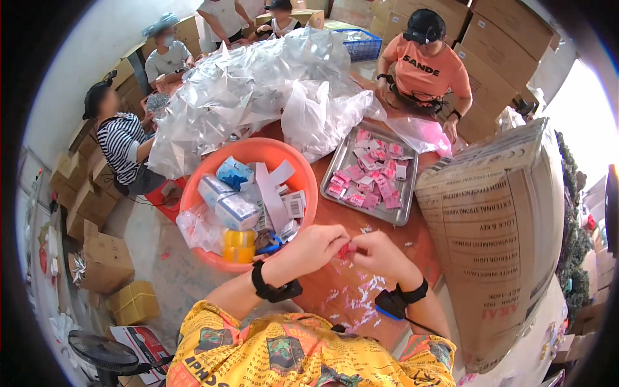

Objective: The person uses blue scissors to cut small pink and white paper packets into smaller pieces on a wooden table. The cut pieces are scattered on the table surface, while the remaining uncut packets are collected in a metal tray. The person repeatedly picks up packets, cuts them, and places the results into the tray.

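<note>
We hold a small red-pink paper packet between both hands, just above the brown tabletop. Our left hand is closed narrow, its fingertips pinching the packet's left end; our right hand pinches the other end the same way, so the two hands nearly touch. Each wrist carries a black strap.

Judging by what lies about, the work looks partly done. A scatter of tiny pink and white paper scraps covers the table below our hands, which suggests many packets have already been handled. The rectangular metal tray beyond our hands holds a loose layer of flat pink and white packets, so a good share seems left.

To the left of the tray sits a round orange plastic basin with small white-and-blue boxes, white paper strips, a yellow tape roll and blue-handled scissors. At our right stands a tall brown cardboard carton printed with dark lettering and a red mark low down. Behind the basin rises a big heap of clear plastic bags. Other people sit around it, with plain brown cartons stacked along the walls.
</note>
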Motion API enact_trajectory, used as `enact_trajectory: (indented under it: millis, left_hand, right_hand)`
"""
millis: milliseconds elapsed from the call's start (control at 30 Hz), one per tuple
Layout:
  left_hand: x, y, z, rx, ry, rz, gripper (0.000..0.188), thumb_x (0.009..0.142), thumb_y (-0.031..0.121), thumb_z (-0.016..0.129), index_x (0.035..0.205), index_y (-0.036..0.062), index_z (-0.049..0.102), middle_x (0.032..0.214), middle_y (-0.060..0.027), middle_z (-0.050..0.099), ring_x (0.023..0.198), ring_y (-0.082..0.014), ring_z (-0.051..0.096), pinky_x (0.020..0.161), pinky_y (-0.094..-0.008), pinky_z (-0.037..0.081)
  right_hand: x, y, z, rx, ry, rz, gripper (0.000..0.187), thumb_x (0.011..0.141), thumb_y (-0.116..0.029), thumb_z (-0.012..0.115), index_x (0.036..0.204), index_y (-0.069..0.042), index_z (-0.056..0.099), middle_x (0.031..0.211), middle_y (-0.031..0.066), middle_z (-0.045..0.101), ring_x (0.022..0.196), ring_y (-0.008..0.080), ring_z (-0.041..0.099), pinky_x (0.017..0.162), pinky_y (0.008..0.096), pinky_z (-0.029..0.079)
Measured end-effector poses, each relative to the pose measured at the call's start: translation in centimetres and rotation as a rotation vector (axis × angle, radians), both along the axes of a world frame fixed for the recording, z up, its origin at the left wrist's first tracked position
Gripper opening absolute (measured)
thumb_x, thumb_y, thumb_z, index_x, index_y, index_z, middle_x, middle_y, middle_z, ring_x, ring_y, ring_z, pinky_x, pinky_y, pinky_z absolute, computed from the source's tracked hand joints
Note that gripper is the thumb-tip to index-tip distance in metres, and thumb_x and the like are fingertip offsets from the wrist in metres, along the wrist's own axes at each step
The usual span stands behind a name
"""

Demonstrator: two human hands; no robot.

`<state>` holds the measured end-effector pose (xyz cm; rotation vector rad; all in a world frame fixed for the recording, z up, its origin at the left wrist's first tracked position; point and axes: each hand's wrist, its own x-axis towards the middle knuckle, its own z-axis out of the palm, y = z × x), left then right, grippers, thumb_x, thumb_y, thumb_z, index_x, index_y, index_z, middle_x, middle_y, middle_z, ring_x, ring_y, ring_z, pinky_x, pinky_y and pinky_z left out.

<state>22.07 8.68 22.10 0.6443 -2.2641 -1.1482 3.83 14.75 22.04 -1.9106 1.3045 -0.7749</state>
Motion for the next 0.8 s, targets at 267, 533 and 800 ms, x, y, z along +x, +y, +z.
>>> enact_trajectory:
  millis: [267,533,800]
  left_hand:
    - [-0.8,3.6,-1.5,0.603,0.152,-0.147,0.013,0.090,0.015,0.047,0.090,0.0020,0.051,0.070,-0.0012,0.056,0.060,-0.0068,0.053,0.050,-0.0200,0.041]
    - [-1.7,6.2,-2.0,0.795,0.367,-0.041,0.014,0.091,0.021,0.047,0.089,0.0065,0.050,0.074,0.0005,0.060,0.062,-0.0041,0.056,0.047,-0.0151,0.032]
    - [-1.9,7.2,-3.2,0.745,0.453,-0.028,0.012,0.091,0.012,0.045,0.093,0.0011,0.047,0.081,-0.0064,0.059,0.067,-0.0117,0.061,0.061,-0.0223,0.051]
  right_hand:
    - [-0.4,5.2,-0.7,0.120,-0.392,-0.333,0.009,0.077,-0.008,0.060,0.079,0.001,0.061,0.066,0.0014,0.058,0.054,0.0058,0.053,0.047,0.0203,0.041]
    - [0.7,7.2,-0.9,0.020,-0.496,-0.437,0.013,0.079,-0.008,0.064,0.085,0.002,0.061,0.072,0.0030,0.062,0.060,0.0051,0.055,0.052,0.0194,0.044]
    - [1.2,8.0,-2.5,-0.030,-0.597,-0.529,0.013,0.080,-0.007,0.063,0.087,0.003,0.062,0.073,0.0026,0.062,0.063,0.0052,0.055,0.055,0.0198,0.045]
